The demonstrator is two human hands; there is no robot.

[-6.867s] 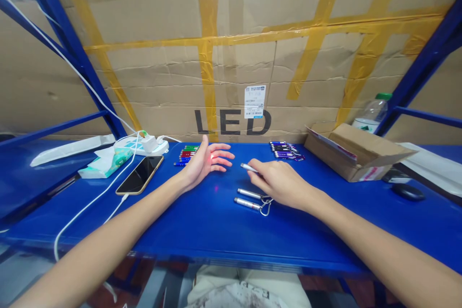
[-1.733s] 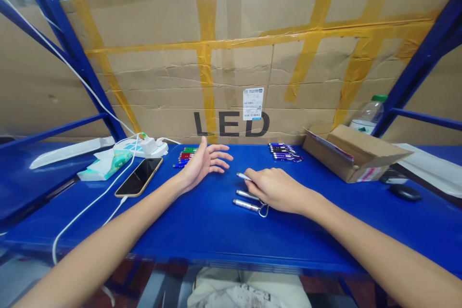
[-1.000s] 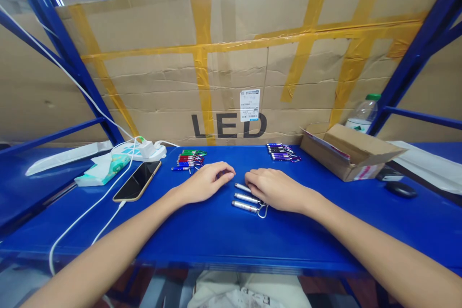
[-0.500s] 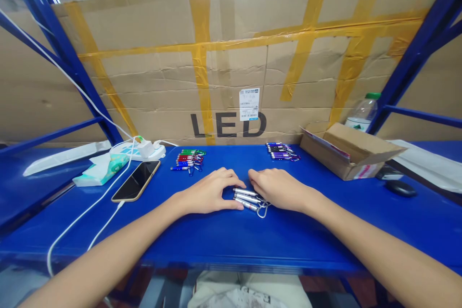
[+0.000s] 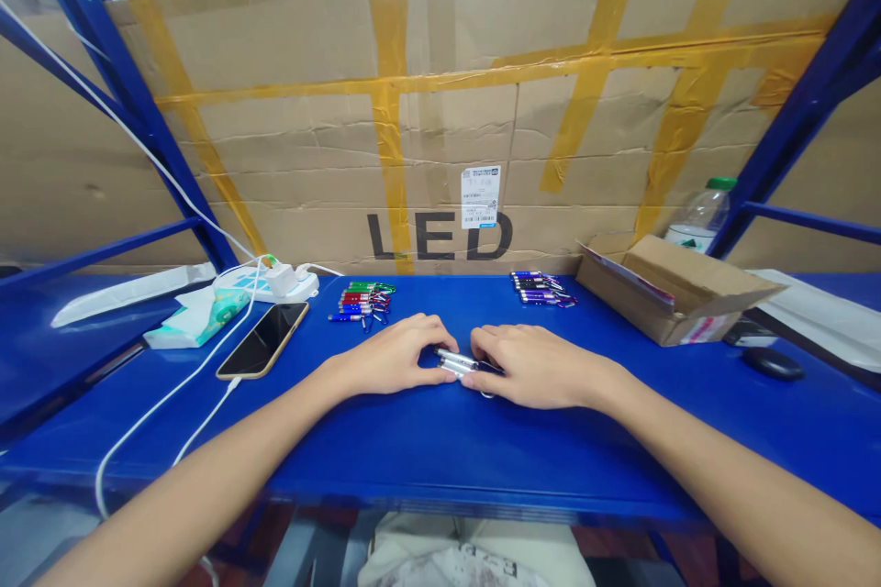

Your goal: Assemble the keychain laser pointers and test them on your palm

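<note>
Several silver keychain flashlights (image 5: 452, 362) lie bunched side by side on the blue table, between my two hands. My left hand (image 5: 392, 356) curves round their left ends, thumb at the near side and fingers at the far side. From the other end my right hand (image 5: 537, 362) closes over them with thumb and fingers, hiding most of their clips; one bit of a metal clip shows below the thumb. Farther back on the left is a row of green, red and blue keychain flashlights (image 5: 362, 301). A purple and black row (image 5: 540, 287) lies at the back right.
A phone (image 5: 265, 339) on a white cable, a tissue pack (image 5: 199, 318) and a power strip (image 5: 238, 282) are on the left. On the right stand an open cardboard box (image 5: 637, 303), a bottle (image 5: 702, 215) and a black mouse (image 5: 773, 363). A cardboard wall (image 5: 309, 165) closes the back.
My right hand has turned and brought its thumb to the near side of the silver flashlights. They now sit closer together and slightly farther back, gripped from both ends.
</note>
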